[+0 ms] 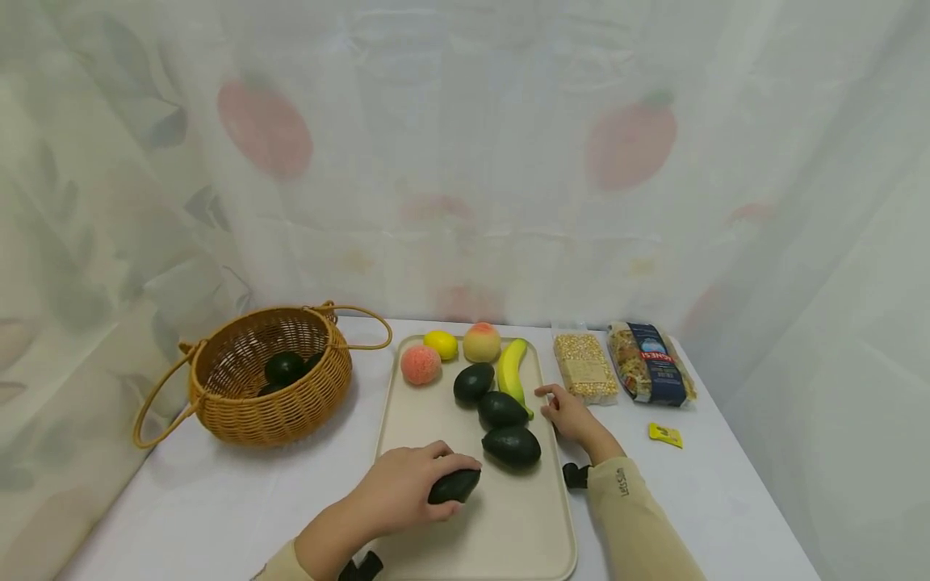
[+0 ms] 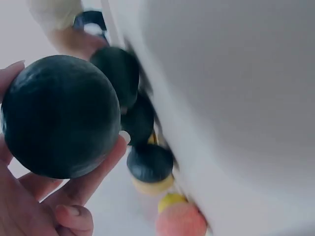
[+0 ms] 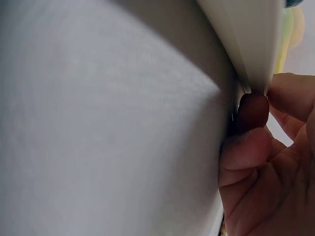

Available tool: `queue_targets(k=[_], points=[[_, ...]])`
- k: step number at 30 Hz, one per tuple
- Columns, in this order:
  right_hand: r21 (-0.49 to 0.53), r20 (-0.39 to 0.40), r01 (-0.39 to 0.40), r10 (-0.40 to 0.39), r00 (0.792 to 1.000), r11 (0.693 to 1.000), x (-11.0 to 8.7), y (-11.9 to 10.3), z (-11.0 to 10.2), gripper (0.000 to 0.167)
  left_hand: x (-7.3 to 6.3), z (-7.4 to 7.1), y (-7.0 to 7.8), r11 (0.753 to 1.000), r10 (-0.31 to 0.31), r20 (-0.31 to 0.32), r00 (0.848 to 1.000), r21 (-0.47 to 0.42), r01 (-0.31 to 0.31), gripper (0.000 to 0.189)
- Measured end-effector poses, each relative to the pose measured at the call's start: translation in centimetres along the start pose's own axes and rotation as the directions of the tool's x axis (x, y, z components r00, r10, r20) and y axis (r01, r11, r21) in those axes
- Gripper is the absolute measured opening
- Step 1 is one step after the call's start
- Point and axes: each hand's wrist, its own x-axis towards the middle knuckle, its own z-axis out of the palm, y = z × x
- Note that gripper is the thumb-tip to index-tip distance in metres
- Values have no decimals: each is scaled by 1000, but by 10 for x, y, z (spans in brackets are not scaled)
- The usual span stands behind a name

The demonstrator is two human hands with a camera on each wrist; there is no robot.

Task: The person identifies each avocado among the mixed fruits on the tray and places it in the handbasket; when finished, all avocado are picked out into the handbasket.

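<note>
My left hand [image 1: 407, 488] grips a dark green avocado [image 1: 455, 486] above the front part of the beige tray [image 1: 508, 524]. In the left wrist view that avocado [image 2: 61, 116] looks large and round, with the thumb and fingers spread around it. At the tray's right side, my right hand [image 1: 574, 415] pinches the rim. The right wrist view has its fingertips above and below the tray edge [image 3: 256, 49]. Three more avocados lie mid-tray: one at the back [image 1: 474, 383], a middle one [image 1: 503, 410] and a front one [image 1: 512, 447]. A banana [image 1: 512, 371] is beside them.
A wicker basket [image 1: 276, 420] with several dark green avocados [image 1: 285, 368] stands left of the tray. Along the tray's back sit a lemon [image 1: 441, 344] and two peaches [image 1: 482, 343]. To the right are bagged corn kernels [image 1: 584, 367], a pasta bag [image 1: 650, 363] and a yellow packet [image 1: 664, 435].
</note>
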Motion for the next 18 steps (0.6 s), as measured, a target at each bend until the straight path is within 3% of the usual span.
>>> queue_targets(k=[4,8,13,18], points=[[1,2,10,-10,1000,1000,0,1,0,31,-2,-14,-9,997,-70,-61,996,33,72,51],[7,10,-3,3,1000,1000,-1,1,-1,32,-5,-29,-18,984,-158,-132,979,62,167,53],[15,10,-16,16,1000,1000,0,1,-1,32,-10,-49,-31,961,-247,-228,942,66,268,54],[14,8,-15,15,1000,1000,-1,1,0,32,-18,-70,-47,937,-305,-336,891,61,344,56]])
